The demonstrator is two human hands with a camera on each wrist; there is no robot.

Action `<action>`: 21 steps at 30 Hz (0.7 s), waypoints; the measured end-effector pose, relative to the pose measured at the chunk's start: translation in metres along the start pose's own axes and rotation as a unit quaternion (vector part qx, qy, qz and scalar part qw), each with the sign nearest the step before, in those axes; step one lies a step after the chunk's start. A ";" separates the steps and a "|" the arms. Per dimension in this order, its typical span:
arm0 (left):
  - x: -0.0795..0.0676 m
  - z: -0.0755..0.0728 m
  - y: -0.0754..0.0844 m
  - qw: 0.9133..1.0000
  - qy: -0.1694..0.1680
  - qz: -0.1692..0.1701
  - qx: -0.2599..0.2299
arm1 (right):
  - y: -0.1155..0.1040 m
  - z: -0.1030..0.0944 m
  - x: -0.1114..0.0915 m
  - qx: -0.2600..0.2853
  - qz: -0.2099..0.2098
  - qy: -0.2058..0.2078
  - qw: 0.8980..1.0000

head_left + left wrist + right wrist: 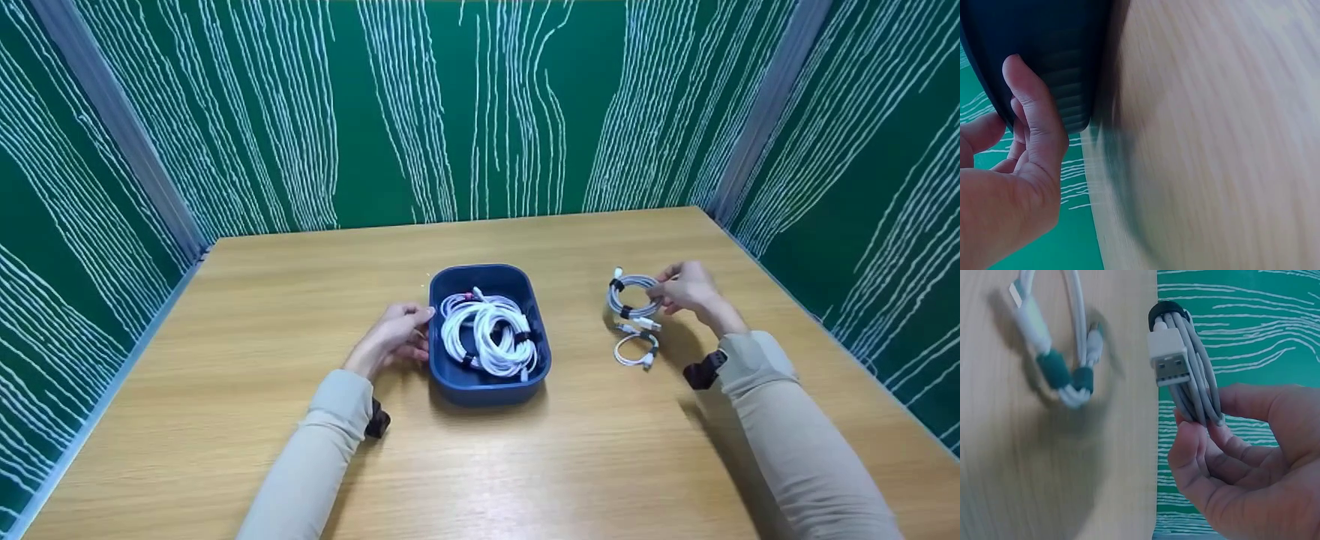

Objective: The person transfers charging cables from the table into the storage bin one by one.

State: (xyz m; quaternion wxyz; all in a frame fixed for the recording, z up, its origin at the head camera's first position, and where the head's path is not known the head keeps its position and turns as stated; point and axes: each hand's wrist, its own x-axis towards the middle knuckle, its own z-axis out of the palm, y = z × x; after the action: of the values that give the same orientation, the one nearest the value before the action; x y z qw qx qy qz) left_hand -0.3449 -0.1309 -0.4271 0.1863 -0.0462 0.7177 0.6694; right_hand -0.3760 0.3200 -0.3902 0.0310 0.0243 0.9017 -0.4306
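A dark blue plastic bin (491,396) stands on the table, with several coiled white cables (491,337) inside. My left hand (397,334) holds the bin's left side. In the left wrist view its thumb is at the rim and its fingers lie along the outer wall. To the right of the bin, my right hand (686,289) pinches a coiled grey USB cable (634,307) by its right side. Black ties bind this coil, and its USB plug (1171,360) faces the right wrist camera. A smaller coiled white cable (636,351) with a dark tie lies on the table just below the held one.
The wooden table (300,300) meets green panels (525,112) with white streaks at the back and both sides. Grey posts (772,105) stand at the corners. A small black device (705,370) sits at each wrist.
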 end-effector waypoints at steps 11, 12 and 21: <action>0.000 0.000 0.000 1.000 0.003 -0.002 0.005 | -0.022 0.013 0.000 0.014 -0.014 -0.034 0.999; 0.000 0.000 0.000 1.000 0.003 -0.002 0.006 | -0.024 0.013 -0.001 0.015 -0.016 -0.036 0.999; -0.001 0.000 0.002 1.000 0.001 0.000 0.010 | -0.040 0.021 -0.001 0.025 -0.028 -0.044 0.998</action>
State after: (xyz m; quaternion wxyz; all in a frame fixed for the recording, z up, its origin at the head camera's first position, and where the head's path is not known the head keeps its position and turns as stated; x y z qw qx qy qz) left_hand -0.3441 -0.1312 -0.4251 0.1860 -0.0451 0.7247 0.6619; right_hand -0.3769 0.2781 -0.3721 0.0582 -0.0192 0.8885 -0.4548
